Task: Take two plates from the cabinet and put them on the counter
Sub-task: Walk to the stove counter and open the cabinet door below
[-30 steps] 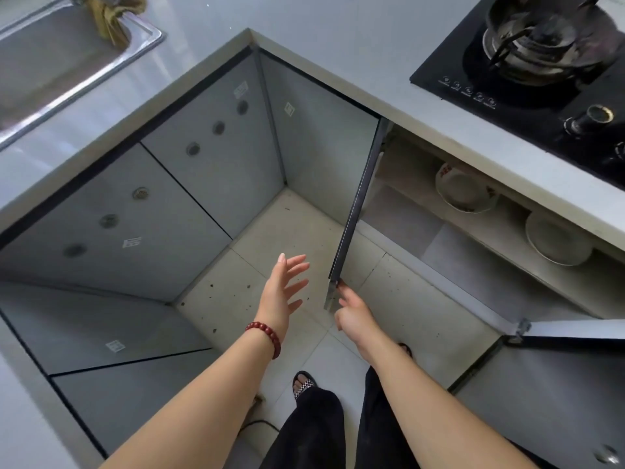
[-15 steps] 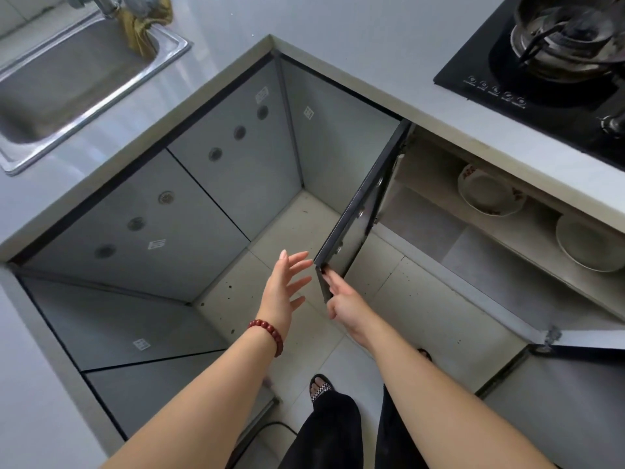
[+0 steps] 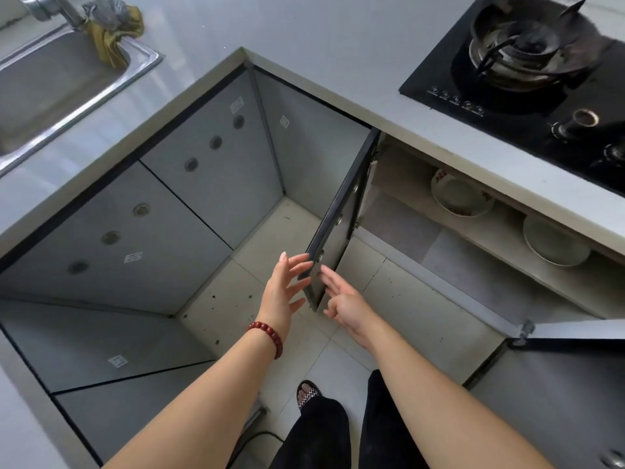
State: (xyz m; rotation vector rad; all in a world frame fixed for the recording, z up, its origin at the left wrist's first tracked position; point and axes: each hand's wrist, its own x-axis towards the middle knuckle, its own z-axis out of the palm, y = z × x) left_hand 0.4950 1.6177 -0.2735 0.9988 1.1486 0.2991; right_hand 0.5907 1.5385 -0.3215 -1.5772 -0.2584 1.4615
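Two plates lie on the shelf of the open cabinet under the counter (image 3: 338, 72): a white plate with red pattern (image 3: 460, 197) and a plain white plate (image 3: 554, 242) to its right. The cabinet's left door (image 3: 341, 214) swings out toward me, edge on. My left hand (image 3: 284, 292), with a red bead bracelet at the wrist, has spread fingers touching the door's outer edge. My right hand (image 3: 345, 302) is open just right of the door's lower edge, fingers apart, holding nothing.
A black gas hob (image 3: 527, 79) sits on the counter above the cabinet. A steel sink (image 3: 57, 82) with a cloth (image 3: 111, 32) lies at the far left. The right door (image 3: 575, 333) stands open. My feet and black trousers are below.
The left door has swung further left. My right hand has let go of its lower edge and opened. My left hand now reaches the door's edge.
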